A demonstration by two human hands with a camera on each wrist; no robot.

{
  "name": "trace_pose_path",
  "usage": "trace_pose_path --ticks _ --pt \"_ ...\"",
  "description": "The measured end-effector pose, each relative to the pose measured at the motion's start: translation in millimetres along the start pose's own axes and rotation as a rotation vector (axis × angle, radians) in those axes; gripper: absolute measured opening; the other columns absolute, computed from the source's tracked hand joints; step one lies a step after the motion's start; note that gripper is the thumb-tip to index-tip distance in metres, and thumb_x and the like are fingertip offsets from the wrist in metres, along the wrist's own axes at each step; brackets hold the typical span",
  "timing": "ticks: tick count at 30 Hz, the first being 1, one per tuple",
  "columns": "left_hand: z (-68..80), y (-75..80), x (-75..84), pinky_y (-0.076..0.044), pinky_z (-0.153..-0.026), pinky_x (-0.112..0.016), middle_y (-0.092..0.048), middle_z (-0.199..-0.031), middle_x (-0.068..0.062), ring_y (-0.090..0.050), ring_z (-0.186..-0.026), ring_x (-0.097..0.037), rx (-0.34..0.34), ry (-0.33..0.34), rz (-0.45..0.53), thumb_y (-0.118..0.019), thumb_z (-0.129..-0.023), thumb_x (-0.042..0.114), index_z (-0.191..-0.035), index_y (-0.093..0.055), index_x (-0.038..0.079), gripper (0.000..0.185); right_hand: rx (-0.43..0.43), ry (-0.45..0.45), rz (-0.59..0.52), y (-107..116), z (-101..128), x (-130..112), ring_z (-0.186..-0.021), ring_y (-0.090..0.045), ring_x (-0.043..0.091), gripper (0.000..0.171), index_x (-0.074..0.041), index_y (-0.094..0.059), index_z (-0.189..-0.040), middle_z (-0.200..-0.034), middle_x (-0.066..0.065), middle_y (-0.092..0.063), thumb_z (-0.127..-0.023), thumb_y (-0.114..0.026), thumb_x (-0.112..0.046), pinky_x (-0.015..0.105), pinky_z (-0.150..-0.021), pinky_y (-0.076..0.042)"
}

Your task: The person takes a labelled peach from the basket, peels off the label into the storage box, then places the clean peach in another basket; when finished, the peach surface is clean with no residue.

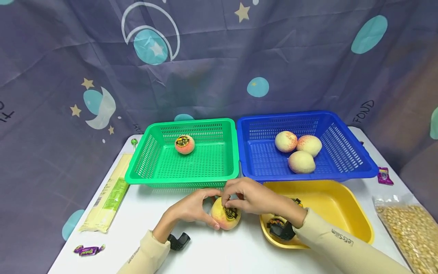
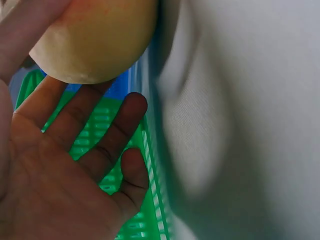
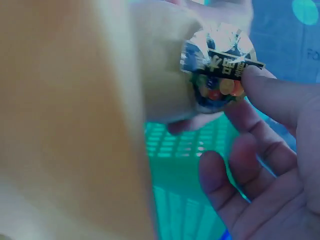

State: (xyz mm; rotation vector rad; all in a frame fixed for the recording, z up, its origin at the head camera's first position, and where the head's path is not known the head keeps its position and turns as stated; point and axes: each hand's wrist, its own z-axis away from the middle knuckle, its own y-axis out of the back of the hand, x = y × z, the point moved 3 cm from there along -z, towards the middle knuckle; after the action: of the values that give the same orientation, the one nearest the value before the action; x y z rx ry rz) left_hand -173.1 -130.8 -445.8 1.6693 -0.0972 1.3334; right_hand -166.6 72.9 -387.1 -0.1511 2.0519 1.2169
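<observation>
My left hand point(image 1: 193, 207) holds a pale yellow and pink peach point(image 1: 219, 220) just above the white table, thumb on the near side and fingers behind it. On the peach is a black and gold sticker point(image 3: 217, 70) with fruit pictures. My right hand point(image 1: 251, 196) pinches the sticker's edge between thumb and forefinger; in the right wrist view its other fingers curl loosely below. The left wrist view shows the peach point(image 2: 100, 45) against the fingers, with the ring and little fingers off it.
A green basket point(image 1: 181, 179) holds one stickered peach point(image 1: 186, 146). Three peaches lie in a blue basket point(image 1: 263, 160). Black and gold labels show inside a yellow basin point(image 1: 356, 213), partly behind my right forearm. Noodles point(image 1: 108, 194), candy point(image 1: 89, 250) and a bag of kernels point(image 1: 410, 228) flank these.
</observation>
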Motion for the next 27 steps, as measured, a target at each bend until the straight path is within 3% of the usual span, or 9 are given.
trace_pose_path --ticks 4,10,14,17,23,27 --pt "1.8 0.4 -1.4 -0.046 -0.107 -0.038 -0.067 -0.13 0.013 -0.059 -0.114 -0.009 -0.003 0.012 0.008 -0.097 -0.065 0.033 -0.137 -0.062 0.028 0.081 0.001 -0.024 -0.098 8.9 7.1 -0.5 -0.065 -0.045 -0.003 0.008 -0.016 -0.072 -0.093 -0.089 -0.004 -0.071 -0.096 -0.069 -0.009 0.016 -0.055 -0.042" --pt "3.2 1.2 -1.7 -0.048 -0.104 -0.037 -0.067 -0.129 0.01 -0.06 -0.109 -0.013 -0.004 0.005 0.037 -0.097 -0.066 0.03 -0.14 -0.061 0.027 0.082 0.029 -0.139 -0.172 30.3 26.1 1.1 -0.06 -0.044 -0.003 0.008 -0.013 -0.073 -0.101 -0.083 -0.001 -0.07 -0.097 -0.067 -0.009 0.018 -0.053 -0.042" --pt "4.2 1.4 -1.7 -0.049 -0.101 -0.035 -0.067 -0.127 0.008 -0.061 -0.108 -0.015 -0.004 0.008 0.052 -0.097 -0.065 0.028 -0.139 -0.061 0.025 0.082 0.048 -0.187 -0.198 45.5 46.0 3.5 -0.064 -0.054 0.003 0.017 -0.011 -0.073 -0.113 -0.082 0.001 -0.069 -0.099 -0.065 -0.008 0.021 -0.055 -0.047" --pt "4.7 1.8 -1.6 -0.049 -0.099 -0.034 -0.067 -0.126 0.008 -0.061 -0.107 -0.015 -0.006 0.014 0.059 -0.097 -0.065 0.027 -0.139 -0.061 0.024 0.082 0.061 -0.195 -0.222 55.5 63.1 5.9 -0.07 -0.061 0.008 0.018 -0.011 -0.073 -0.113 -0.089 0.002 -0.072 -0.099 -0.064 -0.006 0.024 -0.06 -0.053" --pt "3.4 3.8 -2.3 -0.048 -0.098 -0.036 -0.067 -0.124 0.01 -0.059 -0.106 -0.015 -0.01 0.019 0.058 -0.097 -0.065 0.027 -0.138 -0.062 0.026 0.081 0.068 -0.146 -0.207 74.2 98.0 8.5 -0.081 -0.064 0.011 0.017 -0.014 -0.074 -0.103 -0.095 0.0 -0.071 -0.098 -0.063 -0.001 0.027 -0.071 -0.056" --pt "3.3 5.3 -3.2 -0.049 -0.096 -0.034 -0.067 -0.122 0.009 -0.059 -0.105 -0.015 -0.015 0.02 0.064 -0.097 -0.066 0.028 -0.138 -0.062 0.026 0.08 0.038 -0.234 -0.139 82.3 120.1 11.4 -0.081 -0.064 0.008 0.015 -0.017 -0.074 -0.104 -0.095 -0.004 -0.072 -0.099 -0.064 -0.006 0.025 -0.071 -0.055"
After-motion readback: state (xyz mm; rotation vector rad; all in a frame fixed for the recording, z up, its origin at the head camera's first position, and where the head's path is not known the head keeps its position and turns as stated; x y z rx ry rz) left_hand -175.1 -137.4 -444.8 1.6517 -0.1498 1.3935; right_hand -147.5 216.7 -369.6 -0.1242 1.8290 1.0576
